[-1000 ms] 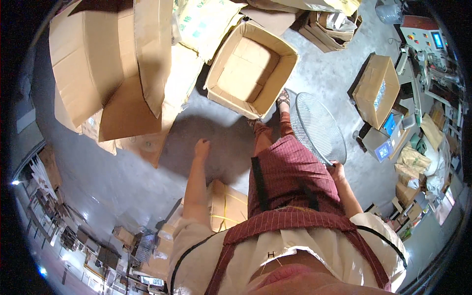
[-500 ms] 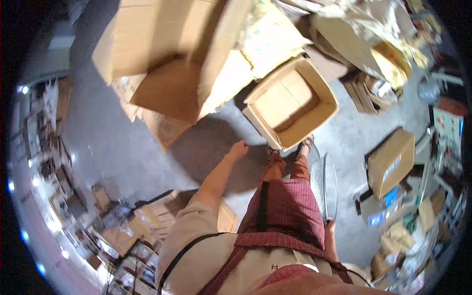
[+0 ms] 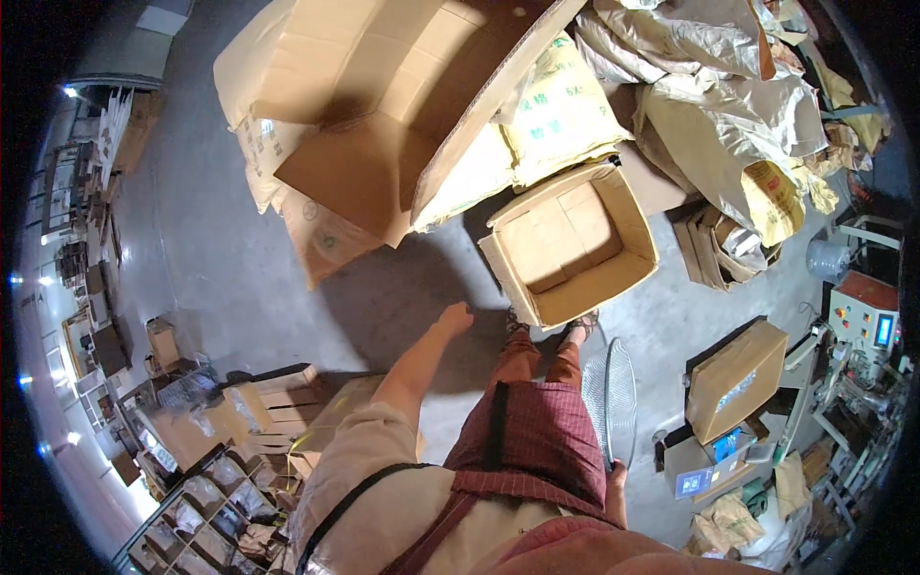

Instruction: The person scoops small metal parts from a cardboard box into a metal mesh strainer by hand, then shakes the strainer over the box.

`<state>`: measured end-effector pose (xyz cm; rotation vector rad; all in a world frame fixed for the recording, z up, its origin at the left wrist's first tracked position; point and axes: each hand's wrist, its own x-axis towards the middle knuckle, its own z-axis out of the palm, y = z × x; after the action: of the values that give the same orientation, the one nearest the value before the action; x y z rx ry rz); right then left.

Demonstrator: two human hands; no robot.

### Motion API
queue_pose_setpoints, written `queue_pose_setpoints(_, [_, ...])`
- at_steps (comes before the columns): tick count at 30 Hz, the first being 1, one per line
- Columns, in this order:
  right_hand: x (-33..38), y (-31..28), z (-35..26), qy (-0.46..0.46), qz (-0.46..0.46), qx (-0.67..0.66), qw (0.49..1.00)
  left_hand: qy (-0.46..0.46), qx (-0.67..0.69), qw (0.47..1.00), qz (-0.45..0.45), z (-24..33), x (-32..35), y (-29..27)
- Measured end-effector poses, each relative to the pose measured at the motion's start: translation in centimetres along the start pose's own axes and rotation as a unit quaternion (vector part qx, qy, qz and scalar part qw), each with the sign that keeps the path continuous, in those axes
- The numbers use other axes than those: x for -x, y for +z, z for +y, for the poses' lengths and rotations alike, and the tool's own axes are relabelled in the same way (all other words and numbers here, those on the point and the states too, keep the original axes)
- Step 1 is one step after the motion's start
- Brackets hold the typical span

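My left hand point(image 3: 457, 317) hangs out in front over the floor, its fingers curled with nothing visible in them. Down at my right side, my right hand point(image 3: 616, 476) grips the near end of a silvery wire mesh basket point(image 3: 609, 402), which hangs edge-on beside my leg; part of the grip is hidden by my body. Just ahead of my feet is an open cardboard box point(image 3: 565, 230), with nothing in it. Ahead and to the left of it leans a much larger open cardboard carton point(image 3: 383, 144), against pale yellow sacks point(image 3: 556, 115).
Crumpled woven sacks point(image 3: 709, 105) are heaped at the far right. To my right lie a closed carton point(image 3: 736, 379) and a machine with a control panel point(image 3: 865, 316). On the left are a divided tray point(image 3: 196, 517) of small parts and a wooden pallet point(image 3: 287, 402). Grey concrete floor point(image 3: 220, 259) runs between.
The view has shifted, so the box and my feet appear slightly lower. My left arm is still held forward, and the mesh basket remains in my right hand.
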<state>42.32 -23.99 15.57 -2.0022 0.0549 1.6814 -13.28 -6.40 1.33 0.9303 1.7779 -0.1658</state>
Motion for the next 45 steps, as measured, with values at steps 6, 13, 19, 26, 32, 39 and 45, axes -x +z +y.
queue_pose_setpoints(6, [0.0,0.8,-0.8,-0.080,0.017,0.130,0.988,-0.013,0.041,0.999,-0.015,-2.6,-1.1,3.6])
queue_pose_setpoints(13, [0.8,2.8,-2.2,-0.099,0.011,0.404,0.909,0.030,0.011,0.999,0.018,-2.7,-1.9,3.6])
queue_pose_setpoints(19, [1.7,3.5,-0.8,0.048,0.055,-0.094,0.993,0.016,-0.005,1.000,0.015,-0.7,-2.9,2.7])
queue_pose_setpoints(26, [3.2,2.4,-0.5,-0.107,0.034,0.348,0.931,0.137,-0.031,0.987,0.071,-0.4,-5.4,3.5])
queue_pose_setpoints(32, [3.1,0.4,0.0,-0.069,0.043,0.463,0.883,0.150,-0.026,0.984,0.092,0.9,-7.3,5.4])
queue_pose_setpoints(39, [1.8,-3.2,2.0,0.076,0.056,-0.049,0.994,0.087,0.040,0.990,0.101,2.6,-9.9,8.0])
queue_pose_setpoints(45, [5.6,-1.3,-2.0,-0.054,0.042,0.379,0.923,-0.042,0.234,0.968,-0.080,11.2,-8.2,6.9])
